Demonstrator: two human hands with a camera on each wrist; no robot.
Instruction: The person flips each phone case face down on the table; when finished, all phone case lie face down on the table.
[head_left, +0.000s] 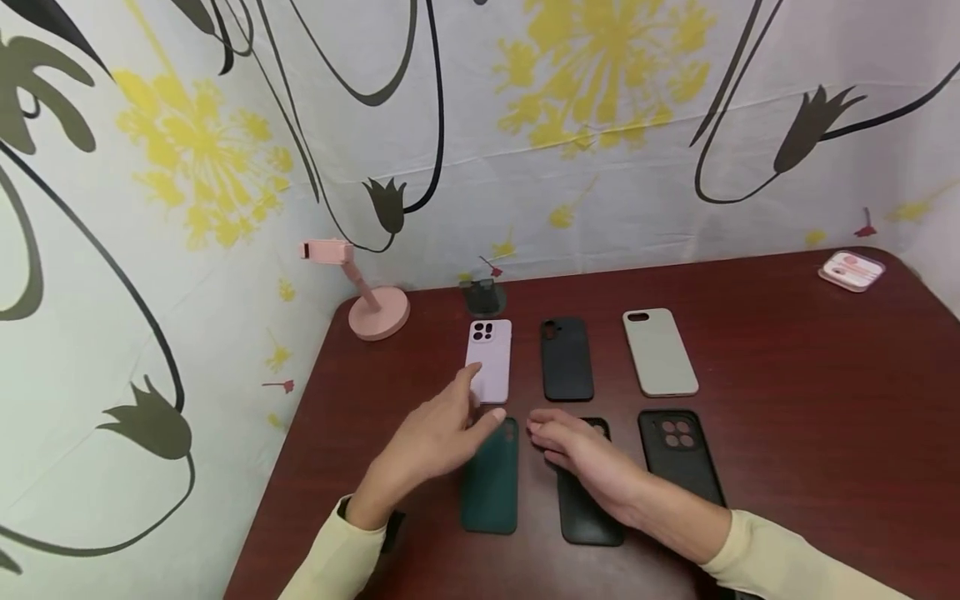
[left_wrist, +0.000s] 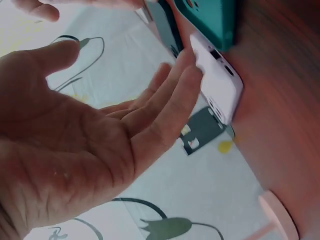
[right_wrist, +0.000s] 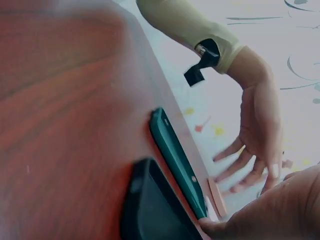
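Six phone cases lie in two rows on a dark red table (head_left: pixel 787 400). The back row holds a lilac case (head_left: pixel 491 354), a black case (head_left: pixel 567 358) and a beige case (head_left: pixel 660 352). A dark green case (head_left: pixel 491 487), a black case (head_left: pixel 588 521) and another black case (head_left: pixel 682 458) make the front row. My left hand (head_left: pixel 461 417) is open above the green case's top, its fingertips (left_wrist: pixel 187 65) at the lilac case's (left_wrist: pixel 220 85) near end. My right hand (head_left: pixel 577 454) rests relaxed over the middle front black case (right_wrist: pixel 150 207), fingers pointing left and holding nothing.
A pink phone stand (head_left: pixel 372 304) stands in the back left corner, with a small black holder (head_left: pixel 482 296) beside it. A pink-and-white box (head_left: pixel 851 271) sits at the back right. Flower-print cloth walls close the table's left and back sides.
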